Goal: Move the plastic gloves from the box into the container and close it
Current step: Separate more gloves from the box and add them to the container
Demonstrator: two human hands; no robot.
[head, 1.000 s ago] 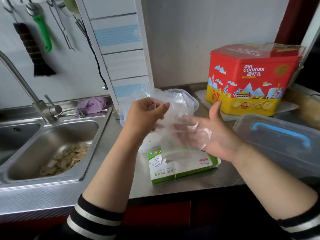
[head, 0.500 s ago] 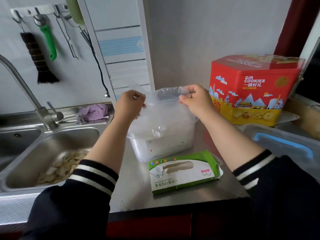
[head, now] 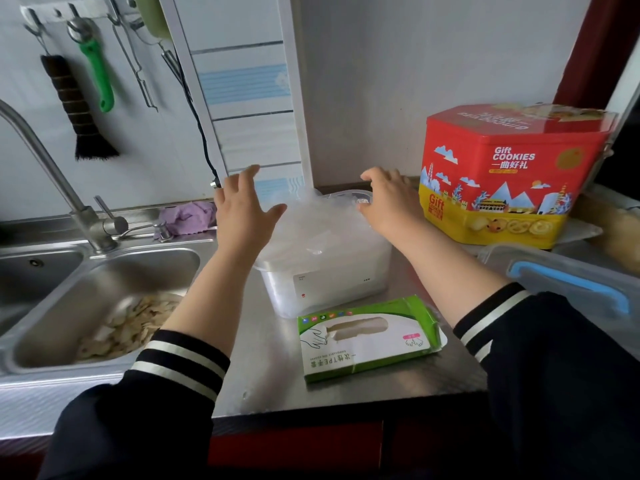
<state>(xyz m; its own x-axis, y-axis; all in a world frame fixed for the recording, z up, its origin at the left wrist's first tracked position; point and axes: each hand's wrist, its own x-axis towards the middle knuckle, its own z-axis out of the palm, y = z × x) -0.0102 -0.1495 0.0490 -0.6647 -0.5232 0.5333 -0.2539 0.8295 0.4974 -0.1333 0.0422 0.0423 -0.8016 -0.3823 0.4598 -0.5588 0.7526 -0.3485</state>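
STEP: plastic gloves [head: 313, 225] lying heaped over container [head: 325, 285] rim on bench [head: 273, 362] | HANDS: left hand [head: 242, 211] fingers spreading, holding nothing; right hand [head: 388, 206] fingers curling onto stack | RISK: film springing up, sliding off, jamming lid | box [head: 367, 337] sitting just beside.

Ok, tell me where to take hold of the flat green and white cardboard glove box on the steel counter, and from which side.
Grip the green and white cardboard glove box across its two long green edges, coming down from above with the right hand, which is nearer. It lies flat, slot upward, and nothing touches its long sides. Avoid pressing on the torn oval slot, where the card probably gives.
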